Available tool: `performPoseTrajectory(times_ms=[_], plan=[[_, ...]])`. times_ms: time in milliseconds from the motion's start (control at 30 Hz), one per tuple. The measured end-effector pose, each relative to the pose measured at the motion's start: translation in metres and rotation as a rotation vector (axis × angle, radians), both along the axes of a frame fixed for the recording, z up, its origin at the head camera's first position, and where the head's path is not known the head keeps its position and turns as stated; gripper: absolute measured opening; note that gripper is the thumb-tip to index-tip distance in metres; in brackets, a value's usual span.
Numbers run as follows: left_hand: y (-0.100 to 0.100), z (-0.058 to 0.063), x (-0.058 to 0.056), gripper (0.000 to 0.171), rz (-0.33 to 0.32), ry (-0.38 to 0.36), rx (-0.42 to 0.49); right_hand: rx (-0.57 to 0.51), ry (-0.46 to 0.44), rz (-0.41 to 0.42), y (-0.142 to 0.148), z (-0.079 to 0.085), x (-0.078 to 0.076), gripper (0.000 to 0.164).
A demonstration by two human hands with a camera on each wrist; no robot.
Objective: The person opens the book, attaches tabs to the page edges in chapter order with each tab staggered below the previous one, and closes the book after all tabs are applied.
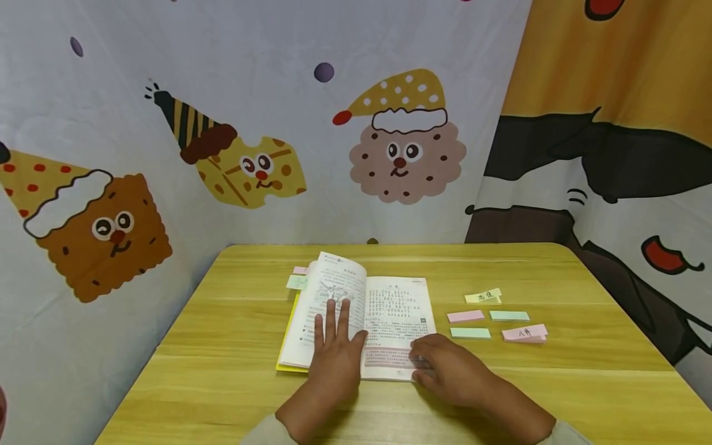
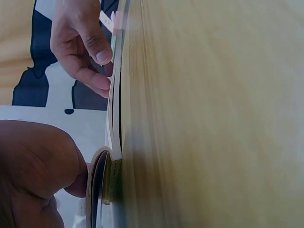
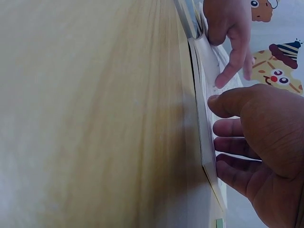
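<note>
An open book [image 1: 396, 334] with printed text and a yellow cover lies on the table. On its left page, which arches up from the spine, my left hand [image 1: 336, 364] rests with fingers spread. At the lower right edge of the right page is my right hand [image 1: 458, 374]. Its fingertips touch the paper, loosely bent and not pinching it, as the right wrist view shows of the same hand [image 3: 266, 137]. A pink sticky tab [image 1: 300, 270] and a green sticky tab [image 1: 296, 282] stick out from the book's left side.
Right of the book lie a yellow note [image 1: 481, 298] and a pink note [image 1: 523, 334], both handwritten, a plain pink pad [image 1: 466, 316] and two green pads [image 1: 508, 316]. The wooden table [image 1: 222, 395] meets a cartoon-printed cloth [image 1: 311, 222] behind.
</note>
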State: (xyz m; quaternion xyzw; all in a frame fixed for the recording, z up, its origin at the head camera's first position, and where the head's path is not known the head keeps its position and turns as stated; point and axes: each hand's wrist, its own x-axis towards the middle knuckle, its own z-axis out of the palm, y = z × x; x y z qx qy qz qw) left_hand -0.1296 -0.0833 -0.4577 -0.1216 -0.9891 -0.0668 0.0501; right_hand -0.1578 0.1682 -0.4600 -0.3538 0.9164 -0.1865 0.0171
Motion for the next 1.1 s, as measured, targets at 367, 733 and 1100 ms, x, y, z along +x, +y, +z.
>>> performPoseTrajectory(times_ms=[367, 733, 1100], plan=[[0.0, 0.0, 0.002, 0.045, -0.029, 0.004, 0.1, 0.003, -0.014, -0.018, 0.0, -0.002, 0.0, 0.025], [-0.002, 0.0, 0.001, 0.058, 0.004, -0.118, 0.156, -0.035, -0.027, -0.006, 0.005, -0.001, -0.003, 0.022], [-0.002, 0.0, 0.0, 0.053, 0.009, -0.136, 0.147, -0.051, 0.078, -0.175, 0.052, 0.006, -0.023, 0.019]])
